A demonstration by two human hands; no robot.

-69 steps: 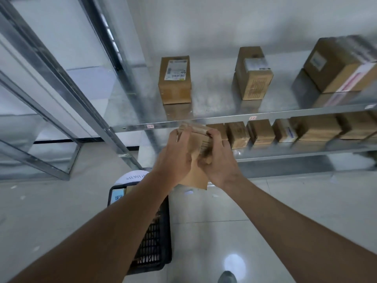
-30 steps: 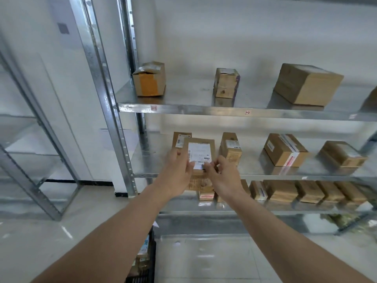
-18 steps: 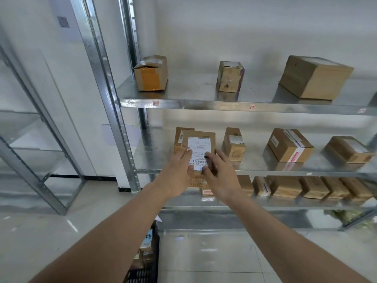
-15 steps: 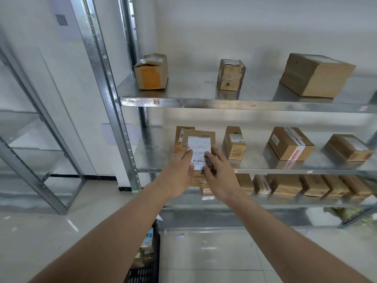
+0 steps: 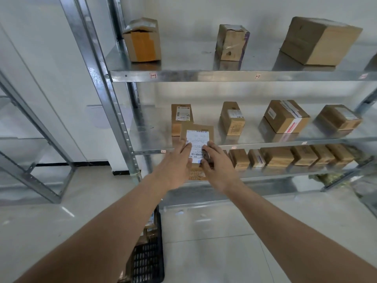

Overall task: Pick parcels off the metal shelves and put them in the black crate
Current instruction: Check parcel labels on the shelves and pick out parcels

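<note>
A: Parcels remain all over the metal shelves (image 5: 204, 76): three boxes on the top tier, four more on the middle one, a row along the tier below. The black crate (image 5: 150, 262) on the floor at lower left shows a few packages inside (only its right edge is in the head view, the left forearm covers the rest). So I judge the job well short of finished.

B: And the one in hand?

A: A flat labelled parcel (image 5: 197, 139) sits at the front lip of the middle shelf, just in front of a small upright box (image 5: 181, 117). Both arms reach forward to it. The left hand (image 5: 175, 166) lies against its left side with fingers nearly straight and the thumb up on the white label; the right hand (image 5: 216, 166) has its fingers curled round the lower right edge.

B: Lifted?

A: Can't tell. Its lower part is hidden behind the hands, so whether it rests on the shelf or hangs clear is unclear. Either way it belongs in the crate, which is well below and to the left.
</note>
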